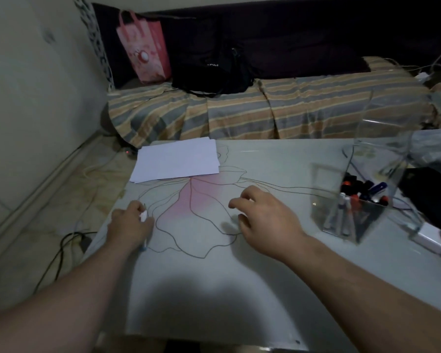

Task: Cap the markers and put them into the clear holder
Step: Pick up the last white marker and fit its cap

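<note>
Markers (359, 197) with red, blue and black caps stand bunched in a clear holder (346, 212) at the right side of a pale desk (214, 289), whose top carries a large line drawing of a flower with a pink centre. One more white marker (143, 216) lies in the person's left hand (129, 225), the fingers curled round its barrel near the desk's left edge; whether it is capped cannot be told. The right hand (261, 220) hovers well apart from the left, over the drawn petals, its fingers loosely bent and holding nothing. A loose stack of white paper (176, 159) sits at the far left of the desk. Beyond it, a sofa (265, 113) under a striped cover holds a pink gift bag (144, 47) and a black bag (209, 70) with white lettering too blurred to read. Cables (61, 250) trail across the floor to the left.
</note>
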Motion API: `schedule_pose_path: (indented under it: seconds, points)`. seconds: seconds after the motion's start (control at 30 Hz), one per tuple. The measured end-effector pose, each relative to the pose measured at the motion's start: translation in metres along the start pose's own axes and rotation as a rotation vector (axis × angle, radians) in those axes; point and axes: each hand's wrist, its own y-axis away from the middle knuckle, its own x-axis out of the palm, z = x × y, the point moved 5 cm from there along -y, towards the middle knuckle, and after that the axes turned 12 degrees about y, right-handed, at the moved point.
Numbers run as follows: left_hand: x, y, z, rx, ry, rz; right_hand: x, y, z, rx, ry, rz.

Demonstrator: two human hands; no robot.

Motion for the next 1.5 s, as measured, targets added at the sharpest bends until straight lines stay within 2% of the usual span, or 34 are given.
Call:
schedule_pose_path:
  seconds: [0.17,0.27,0.33,0.4,0.47,0.67,0.8,0.87,0.93,1.13,1.2,1.3,1.4,1.5]
  points:
    - [0.020,0.009,-0.026,0.188,-0.041,0.028,0.017,-0.003,0.011,0.013,-0.021,0.096]
    - [0.049,0.032,-0.061,0.272,-0.064,0.168,0.032,0.000,0.013,0.021,-0.029,0.195]
    - [0.075,0.050,-0.088,0.371,-0.081,0.278,0.046,0.005,0.013,0.006,-0.023,0.316]
    - [0.099,0.071,-0.113,0.465,-0.030,0.380,0.056,0.011,0.013,-0.025,-0.039,0.432]
    - [0.115,0.086,-0.125,0.499,0.024,0.455,0.058,0.015,0.014,-0.062,-0.083,0.480]
    - [0.121,0.085,-0.129,0.389,0.184,0.497,0.062,0.023,0.005,0.057,-0.271,0.415]
    - [0.118,0.072,-0.120,0.162,0.294,0.452,0.067,0.032,0.013,0.014,-0.221,0.437]
    - [0.115,0.065,-0.116,0.107,0.339,0.447,0.071,0.034,0.015,-0.002,-0.160,0.462]
    - [0.113,0.057,-0.112,0.121,0.337,0.472,0.073,0.035,0.019,-0.003,-0.086,0.487]
    - [0.101,0.052,-0.108,0.218,0.425,0.530,0.065,0.029,-0.022,0.215,0.121,0.442]
    - [0.099,0.052,-0.111,0.245,0.453,0.551,0.061,0.026,-0.042,0.264,0.079,0.410]
    - [0.098,0.051,-0.114,0.267,0.466,0.549,0.048,0.015,-0.056,0.326,-0.136,0.278]
    - [0.098,0.047,-0.117,0.287,0.448,0.519,0.037,0.006,-0.060,0.274,-0.168,0.208]
    - [0.095,0.048,-0.122,0.312,0.446,0.497,0.031,0.004,-0.063,0.197,0.036,0.199]
